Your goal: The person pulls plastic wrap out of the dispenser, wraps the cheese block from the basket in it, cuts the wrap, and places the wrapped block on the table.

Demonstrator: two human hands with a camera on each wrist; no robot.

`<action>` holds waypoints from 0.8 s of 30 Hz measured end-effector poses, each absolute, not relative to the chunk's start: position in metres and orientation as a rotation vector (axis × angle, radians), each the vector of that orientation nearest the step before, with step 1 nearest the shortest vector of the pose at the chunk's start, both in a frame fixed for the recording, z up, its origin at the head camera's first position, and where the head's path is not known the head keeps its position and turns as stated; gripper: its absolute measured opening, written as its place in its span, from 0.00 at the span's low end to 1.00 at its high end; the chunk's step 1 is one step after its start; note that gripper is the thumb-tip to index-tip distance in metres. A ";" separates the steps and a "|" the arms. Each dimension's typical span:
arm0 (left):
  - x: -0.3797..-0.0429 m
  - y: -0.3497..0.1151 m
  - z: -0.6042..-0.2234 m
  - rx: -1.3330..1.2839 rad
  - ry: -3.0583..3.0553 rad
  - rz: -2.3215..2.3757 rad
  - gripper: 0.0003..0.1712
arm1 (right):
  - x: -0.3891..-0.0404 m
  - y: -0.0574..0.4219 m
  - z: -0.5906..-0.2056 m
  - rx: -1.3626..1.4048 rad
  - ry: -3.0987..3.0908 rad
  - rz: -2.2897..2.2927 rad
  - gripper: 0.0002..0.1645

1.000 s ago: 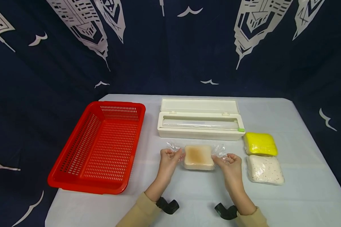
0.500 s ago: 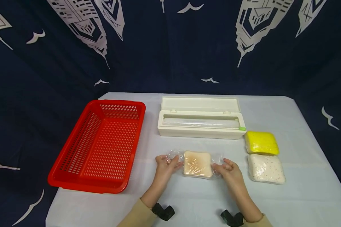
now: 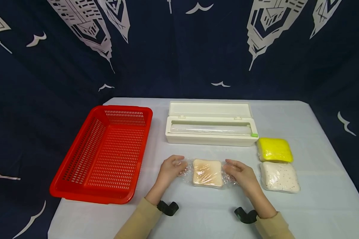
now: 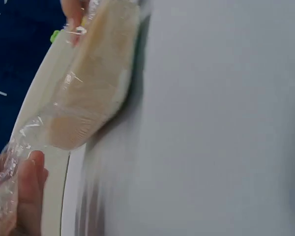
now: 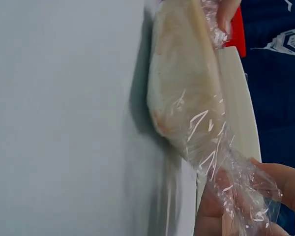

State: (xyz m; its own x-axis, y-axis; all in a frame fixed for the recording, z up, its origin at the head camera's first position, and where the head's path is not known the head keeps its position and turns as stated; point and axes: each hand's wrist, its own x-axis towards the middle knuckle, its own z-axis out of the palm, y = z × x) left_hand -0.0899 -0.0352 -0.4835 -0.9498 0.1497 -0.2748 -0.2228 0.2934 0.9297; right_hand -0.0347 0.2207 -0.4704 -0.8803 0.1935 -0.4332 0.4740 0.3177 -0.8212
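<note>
A slice of bread (image 3: 207, 173) wrapped in clear plastic lies low over the table's middle, its top pale brown. Loose ends of plastic wrap (image 5: 201, 147) stick out on both sides. My left hand (image 3: 170, 169) is at the left end, with the bunched film between thumb and fingers. At the opposite end my right hand (image 3: 242, 174) has its thumb and fingers loosely around the film, the index finger stretched out. In the left wrist view, film spreads from the bread toward the fingers (image 4: 32, 182). Whether the bread's underside touches the table cannot be seen clearly.
Behind stands a white wrap dispenser (image 3: 211, 139), lid raised, roll inside. A red plastic basket (image 3: 131, 156) stands on the left. On the right lie a yellow wrapped block (image 3: 275, 150) and a speckled white wrapped block (image 3: 279, 177). The white table (image 3: 325, 186) ends before a dark curtain.
The bread has come toward the body and tipped flatter, then stayed nearly in place. Both hands have drawn slightly outward, and their index fingers have lifted and straightened from a closer pinch.
</note>
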 end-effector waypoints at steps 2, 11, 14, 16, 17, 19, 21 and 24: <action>-0.087 -0.034 -0.481 0.013 2.399 1.631 0.18 | -0.033 0.220 -0.470 0.577 2.405 -1.564 0.29; -0.079 -0.033 -0.466 0.327 2.753 1.354 0.14 | -0.020 0.217 -0.465 0.358 2.737 -1.299 0.21; -0.079 -0.035 -0.466 0.462 2.807 1.296 0.10 | -0.019 0.219 -0.465 0.282 2.825 -1.235 0.14; -0.079 -0.036 -0.468 0.520 2.839 1.257 0.08 | -0.019 0.220 -0.466 0.222 2.892 -1.198 0.11; -0.079 -0.036 -0.469 0.542 2.855 1.241 0.08 | -0.018 0.221 -0.466 0.186 2.925 -1.180 0.11; -0.079 -0.037 -0.470 0.577 2.889 1.216 0.08 | -0.018 0.222 -0.468 0.109 2.983 -1.156 0.12; -0.080 -0.037 -0.470 0.588 2.916 1.201 0.09 | -0.018 0.221 -0.469 0.049 3.034 -1.126 0.13; -0.080 -0.037 -0.470 0.584 2.943 1.184 0.12 | -0.018 0.220 -0.470 0.024 3.059 -1.088 0.13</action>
